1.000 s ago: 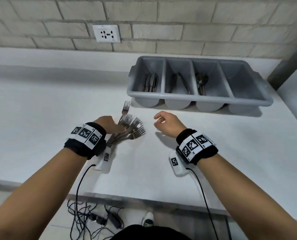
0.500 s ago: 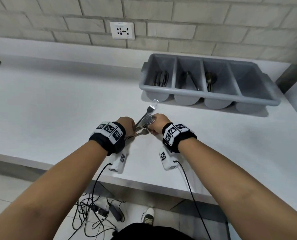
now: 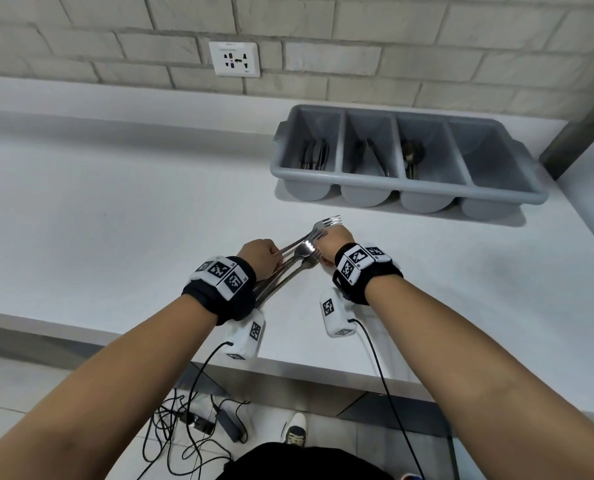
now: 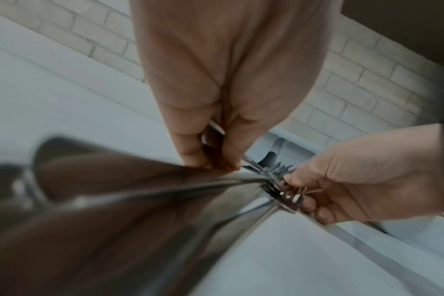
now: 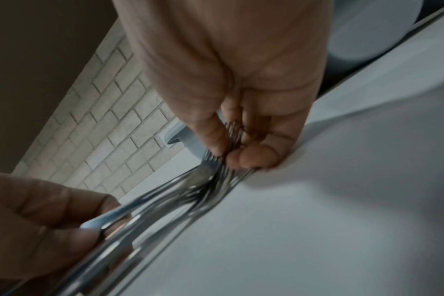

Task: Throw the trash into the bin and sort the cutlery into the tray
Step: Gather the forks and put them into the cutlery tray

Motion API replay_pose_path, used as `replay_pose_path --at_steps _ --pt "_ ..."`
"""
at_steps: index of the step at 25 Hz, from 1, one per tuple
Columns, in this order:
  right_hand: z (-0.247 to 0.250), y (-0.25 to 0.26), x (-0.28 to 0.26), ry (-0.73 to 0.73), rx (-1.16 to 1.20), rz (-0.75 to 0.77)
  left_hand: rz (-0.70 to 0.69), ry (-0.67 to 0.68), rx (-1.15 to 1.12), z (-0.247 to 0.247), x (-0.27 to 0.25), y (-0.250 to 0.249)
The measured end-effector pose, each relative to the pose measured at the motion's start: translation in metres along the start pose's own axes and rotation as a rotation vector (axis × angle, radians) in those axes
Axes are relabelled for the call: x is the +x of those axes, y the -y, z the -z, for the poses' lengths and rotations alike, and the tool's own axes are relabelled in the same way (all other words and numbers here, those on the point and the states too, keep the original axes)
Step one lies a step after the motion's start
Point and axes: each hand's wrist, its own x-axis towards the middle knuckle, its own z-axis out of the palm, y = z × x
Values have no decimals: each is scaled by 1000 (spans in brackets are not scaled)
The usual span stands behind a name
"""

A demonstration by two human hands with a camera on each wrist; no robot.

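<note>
On white counter, both hands' fingers gripping forks (image 3: pixel 299 258), tray (image 3: pixel 406 185) holding cutlery in three compartments

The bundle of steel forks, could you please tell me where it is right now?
In the head view, the bundle of steel forks sits low over the white counter, between the left hand and right hand, nearer than the grey four-compartment tray.

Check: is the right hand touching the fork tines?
Touching. The right wrist view shows the right hand with thumb and fingers pinched around the tine end of the forks; the left wrist view agrees.
</note>
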Motion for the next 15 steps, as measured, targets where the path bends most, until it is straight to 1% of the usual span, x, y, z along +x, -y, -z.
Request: replay_pose_path --at_steps 3,6,7,10,12,15 --pt "7 -3 4 -82 37 5 -37 113 29 6 0 -2" --pt "16 -6 7 -123 148 -4 -65 221 36 12 -2 -3" --pt "20 -7 9 -133 197 -15 -65 245 -39 10 -2 -2" --pt "27 -6 9 -165 256 12 -58 305 -513 -9 -5 -4" --pt "30 -5 10 -194 224 70 -75 328 -613 -18 -4 -6" --pt "39 -10 10 -189 295 83 -115 364 -660 -18 -5 -18"
